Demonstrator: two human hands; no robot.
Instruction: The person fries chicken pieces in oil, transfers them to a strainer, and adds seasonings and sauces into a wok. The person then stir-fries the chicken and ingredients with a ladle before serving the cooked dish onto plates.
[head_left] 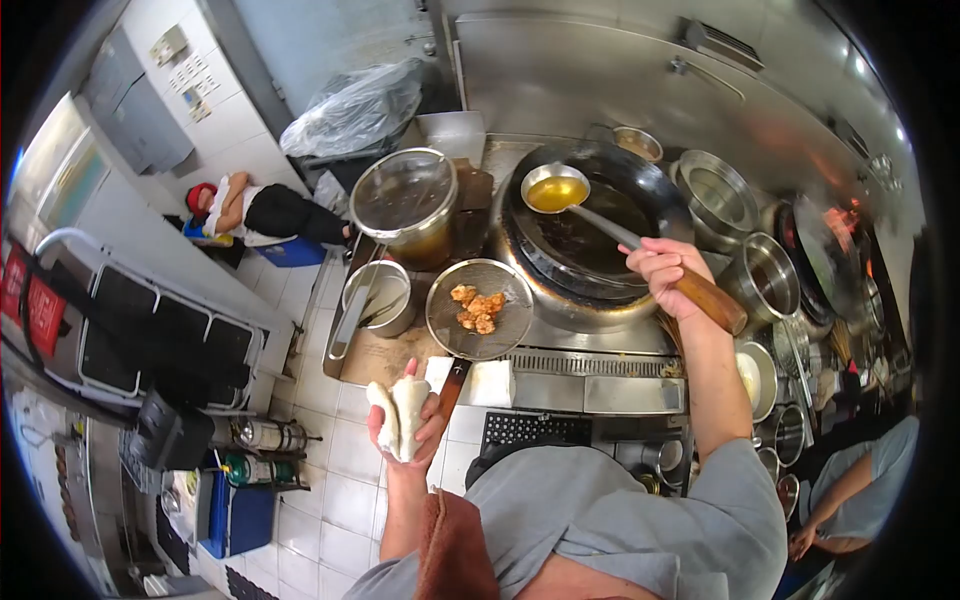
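My right hand [665, 272] is wrapped round the wooden handle of a ladle [555, 189], whose bowl holds yellow liquid above the dark wok [640, 185]. A folded white cloth [402, 415] lies in my left hand [425, 430], with the fingers curled round it. Just above that hand is a round strainer [440, 318] with fried brown pieces [480, 308] in it. The strainer's dark handle runs down beside my left hand; whether the fingers touch it is hard to tell.
Left of the wok stand a large pot [405, 205] and a smaller pot with utensils [380, 298]. Metal pots [765, 278] and another wok with flames stand at right. One person [260, 210] sits at upper left; another person's arm [845, 490] shows at lower right.
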